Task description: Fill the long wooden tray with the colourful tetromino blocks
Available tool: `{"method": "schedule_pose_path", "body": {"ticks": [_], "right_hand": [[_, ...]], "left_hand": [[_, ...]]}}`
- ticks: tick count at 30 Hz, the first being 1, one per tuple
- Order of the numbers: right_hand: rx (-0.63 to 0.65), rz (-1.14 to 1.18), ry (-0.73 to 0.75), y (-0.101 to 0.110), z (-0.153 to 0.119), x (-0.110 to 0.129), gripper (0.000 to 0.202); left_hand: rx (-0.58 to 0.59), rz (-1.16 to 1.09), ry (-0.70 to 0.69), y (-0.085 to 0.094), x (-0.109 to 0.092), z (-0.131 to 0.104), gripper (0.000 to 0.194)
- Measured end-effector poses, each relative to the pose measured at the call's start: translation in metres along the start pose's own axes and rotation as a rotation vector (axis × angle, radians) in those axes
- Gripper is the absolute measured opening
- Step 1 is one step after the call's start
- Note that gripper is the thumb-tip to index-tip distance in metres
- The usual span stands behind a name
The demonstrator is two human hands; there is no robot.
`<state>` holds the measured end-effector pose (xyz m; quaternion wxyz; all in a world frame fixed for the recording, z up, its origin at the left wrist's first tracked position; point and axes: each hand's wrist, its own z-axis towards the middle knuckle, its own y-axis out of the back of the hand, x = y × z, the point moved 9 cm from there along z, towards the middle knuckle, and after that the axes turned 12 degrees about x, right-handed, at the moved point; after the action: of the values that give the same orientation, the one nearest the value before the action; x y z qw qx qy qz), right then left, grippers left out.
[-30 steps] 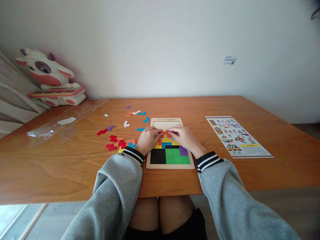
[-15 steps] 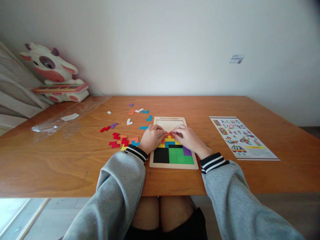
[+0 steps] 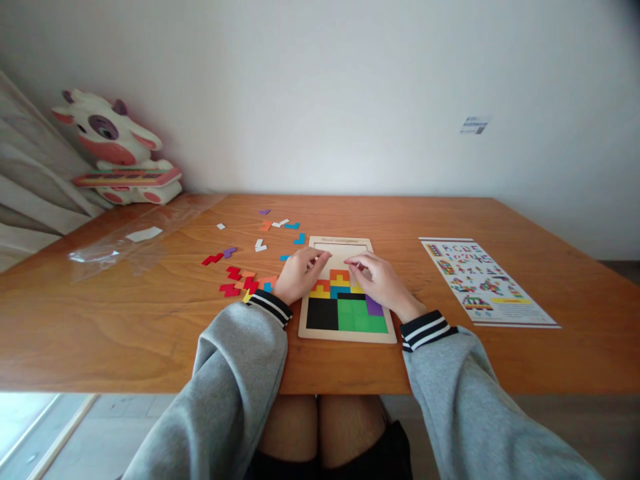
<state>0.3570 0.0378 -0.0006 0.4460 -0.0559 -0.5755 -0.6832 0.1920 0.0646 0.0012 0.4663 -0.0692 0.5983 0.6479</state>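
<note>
A wooden puzzle board (image 3: pixel 303 323) lies in front of me, its lower part filled with black, green, purple, blue, yellow and orange pieces. An orange piece (image 3: pixel 340 274) sits flat at the top of the filled rows, between my hands. My left hand (image 3: pixel 301 272) hovers over the board's left side, fingers stretched forward and holding nothing that I can see. Over the right side is my right hand (image 3: pixel 379 280), its fingers bent and slightly parted from the thumb, with no piece visible in them. It hides part of the yellow and purple pieces.
Loose pieces, among them a red piece (image 3: pixel 230 290), a white piece (image 3: pixel 260 245) and a blue piece (image 3: pixel 299 239), are scattered left of the board. A printed sheet (image 3: pixel 487 280) lies at right. Clear plastic wrapping (image 3: pixel 95 257) and a toy cow with keyboard (image 3: pixel 120 150) are at far left.
My fingers have come off the orange piece, which now lies in view on the board. Both hands have drawn slightly apart. The view has shifted a little.
</note>
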Motion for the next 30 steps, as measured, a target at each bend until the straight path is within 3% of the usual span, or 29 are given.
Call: {"method": "schedule_pose_path", "body": {"ticks": [3,7,13,17,21,23,26,30], "right_hand": [[-0.139,0.005,-0.061,0.015,-0.007,-0.01,0.021],[-0.26,0.06,-0.166,0.023,-0.017,-0.034,0.027],[-0.391,0.173,-0.254,0.027,-0.028,-0.06,0.038],[-0.386,0.178,-0.279,0.027,-0.028,-0.065,0.041],[-0.329,0.121,-0.265,0.027,-0.024,-0.05,0.042],[-0.224,0.069,-0.154,0.023,-0.018,-0.026,0.033],[0.031,-0.014,0.096,0.006,-0.013,0.019,0.029],[0.225,-0.118,0.209,-0.013,-0.017,0.043,0.03]], "left_hand": [[-0.087,-0.071,0.03,0.019,0.009,-0.002,0.04],[-0.135,0.076,0.001,0.043,0.012,-0.01,0.041],[-0.051,0.297,-0.037,0.081,0.028,-0.035,0.035],[0.021,0.401,-0.058,0.099,0.048,-0.055,0.033],[0.079,0.409,-0.116,0.091,0.048,-0.062,0.031],[0.07,0.388,-0.192,0.08,0.031,-0.062,0.026],[0.099,0.319,-0.326,0.054,-0.004,-0.061,0.021],[0.233,0.219,-0.443,0.018,-0.035,-0.063,0.022]]}}
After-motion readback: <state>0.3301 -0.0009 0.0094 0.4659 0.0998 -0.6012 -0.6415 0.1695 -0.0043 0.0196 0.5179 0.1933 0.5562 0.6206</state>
